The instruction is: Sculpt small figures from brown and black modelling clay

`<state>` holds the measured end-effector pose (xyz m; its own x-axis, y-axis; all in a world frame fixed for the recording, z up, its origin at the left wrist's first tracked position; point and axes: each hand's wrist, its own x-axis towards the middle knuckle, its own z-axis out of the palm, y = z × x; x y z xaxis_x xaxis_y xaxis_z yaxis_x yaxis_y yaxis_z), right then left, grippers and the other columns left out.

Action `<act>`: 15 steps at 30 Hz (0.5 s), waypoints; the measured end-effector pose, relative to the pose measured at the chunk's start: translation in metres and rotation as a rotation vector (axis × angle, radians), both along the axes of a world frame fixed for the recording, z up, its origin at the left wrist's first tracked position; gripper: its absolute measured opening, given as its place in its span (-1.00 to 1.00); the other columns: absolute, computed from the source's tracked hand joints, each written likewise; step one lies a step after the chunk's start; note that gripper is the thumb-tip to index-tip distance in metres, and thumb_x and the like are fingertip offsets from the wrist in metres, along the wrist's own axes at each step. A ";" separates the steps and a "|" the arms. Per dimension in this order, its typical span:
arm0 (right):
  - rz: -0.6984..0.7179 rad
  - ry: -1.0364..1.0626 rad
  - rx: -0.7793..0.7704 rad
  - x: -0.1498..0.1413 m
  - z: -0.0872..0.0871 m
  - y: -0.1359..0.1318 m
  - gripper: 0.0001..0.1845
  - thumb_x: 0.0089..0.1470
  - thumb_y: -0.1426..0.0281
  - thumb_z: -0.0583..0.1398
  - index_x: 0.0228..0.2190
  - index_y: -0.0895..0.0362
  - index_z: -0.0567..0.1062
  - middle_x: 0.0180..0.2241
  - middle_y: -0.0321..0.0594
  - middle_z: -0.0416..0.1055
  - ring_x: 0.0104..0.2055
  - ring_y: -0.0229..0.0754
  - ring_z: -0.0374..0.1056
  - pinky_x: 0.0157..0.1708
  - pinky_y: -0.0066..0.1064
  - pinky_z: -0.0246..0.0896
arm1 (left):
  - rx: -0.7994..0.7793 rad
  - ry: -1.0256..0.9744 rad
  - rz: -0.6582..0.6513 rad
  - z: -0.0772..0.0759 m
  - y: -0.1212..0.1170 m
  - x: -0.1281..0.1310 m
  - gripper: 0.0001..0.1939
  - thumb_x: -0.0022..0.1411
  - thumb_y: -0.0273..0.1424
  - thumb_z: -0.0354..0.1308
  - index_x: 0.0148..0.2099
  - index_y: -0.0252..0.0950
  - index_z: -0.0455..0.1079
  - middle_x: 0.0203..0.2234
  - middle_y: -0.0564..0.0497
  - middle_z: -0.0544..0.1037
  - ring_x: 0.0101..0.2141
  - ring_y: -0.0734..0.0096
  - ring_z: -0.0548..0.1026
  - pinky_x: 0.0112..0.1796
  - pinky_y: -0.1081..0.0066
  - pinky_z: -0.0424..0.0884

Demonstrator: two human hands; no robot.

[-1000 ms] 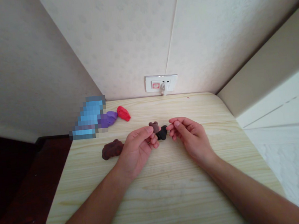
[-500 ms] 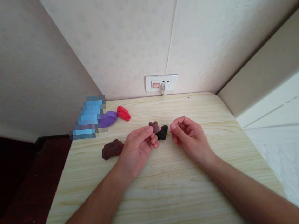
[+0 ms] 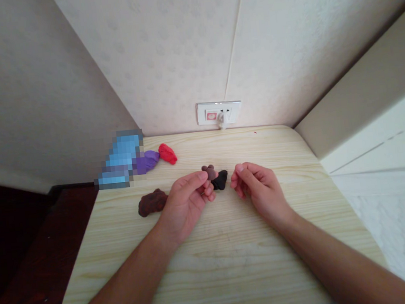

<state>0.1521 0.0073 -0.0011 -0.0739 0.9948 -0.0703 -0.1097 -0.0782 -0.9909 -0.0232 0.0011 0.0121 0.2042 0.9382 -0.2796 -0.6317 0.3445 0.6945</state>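
Between the thumb and fingers of my left hand [image 3: 185, 199] is a small brown clay figure [image 3: 209, 172], round with little knobs on top like a bear's head. Just behind those fingertips a lump of black clay [image 3: 221, 180] rests on the table. My right hand [image 3: 259, 187] is held to the right of it, thumb pressed against the curled fingers. Anything tiny in that pinch is too small to make out. A larger lump of dark brown clay [image 3: 152, 202] lies beside my left wrist, partly covered by the hand.
Purple clay [image 3: 147, 161] and red clay [image 3: 168, 154] lie at the back left of the wooden table [image 3: 214, 270], near a blurred blue object [image 3: 120, 160]. A wall socket [image 3: 219, 112] with a plug sits just above the back edge. Walls border the table's back.
My right hand has tilted slightly, its thumb shifting up and to the right. My left hand and the brown figure have stayed in place.
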 end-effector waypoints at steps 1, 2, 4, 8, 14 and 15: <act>0.001 -0.001 0.006 0.000 0.001 -0.001 -0.58 0.17 0.05 0.29 -0.49 0.13 0.51 -0.55 -0.28 0.45 -0.60 -0.33 0.19 -0.60 -0.46 0.03 | -0.001 -0.002 0.001 0.000 0.000 0.000 -0.78 0.06 -0.35 0.43 -0.37 -0.42 0.54 -0.53 0.04 0.35 -0.46 0.49 0.29 -0.44 0.46 0.30; 0.002 -0.009 0.016 -0.001 0.001 -0.001 -0.60 0.16 0.05 0.31 -0.47 0.12 0.51 -0.54 -0.29 0.44 -0.60 -0.33 0.18 -0.61 -0.46 0.03 | -0.001 -0.004 0.001 0.000 0.000 0.000 -0.78 0.05 -0.36 0.43 -0.37 -0.42 0.54 -0.53 0.05 0.34 -0.46 0.49 0.29 -0.44 0.46 0.30; 0.008 -0.035 0.040 -0.001 0.001 -0.001 -0.66 0.13 0.09 0.34 -0.41 0.12 0.54 -0.55 -0.31 0.43 -0.60 -0.34 0.17 -0.61 -0.46 0.03 | 0.002 -0.010 0.000 -0.001 0.001 0.000 -0.79 0.06 -0.36 0.42 -0.36 -0.42 0.54 -0.53 0.05 0.34 -0.46 0.49 0.30 -0.44 0.46 0.30; 0.016 -0.080 0.069 -0.001 -0.001 -0.001 -0.73 0.11 0.17 0.37 -0.26 0.11 0.62 -0.58 -0.34 0.40 -0.59 -0.33 0.17 -0.61 -0.47 0.02 | 0.013 -0.005 -0.001 -0.002 0.000 0.000 -0.79 0.07 -0.35 0.42 -0.36 -0.42 0.55 -0.52 0.04 0.36 -0.45 0.48 0.31 -0.44 0.46 0.32; -0.006 -0.114 0.135 0.001 -0.001 0.000 -0.79 0.06 0.26 0.40 -0.26 0.09 0.68 -0.45 -0.25 0.54 -0.55 -0.32 0.24 -0.57 -0.43 0.11 | 0.006 -0.008 -0.001 0.000 0.000 0.000 -0.79 0.06 -0.36 0.42 -0.37 -0.42 0.54 -0.53 0.05 0.35 -0.46 0.49 0.30 -0.44 0.47 0.31; -0.006 -0.109 0.139 0.001 -0.001 0.000 -0.81 0.05 0.27 0.41 -0.27 0.08 0.69 -0.42 -0.24 0.56 -0.54 -0.31 0.26 -0.56 -0.43 0.14 | 0.005 -0.009 -0.001 0.000 0.000 0.000 -0.79 0.06 -0.36 0.42 -0.37 -0.42 0.53 -0.53 0.05 0.35 -0.45 0.49 0.31 -0.44 0.47 0.31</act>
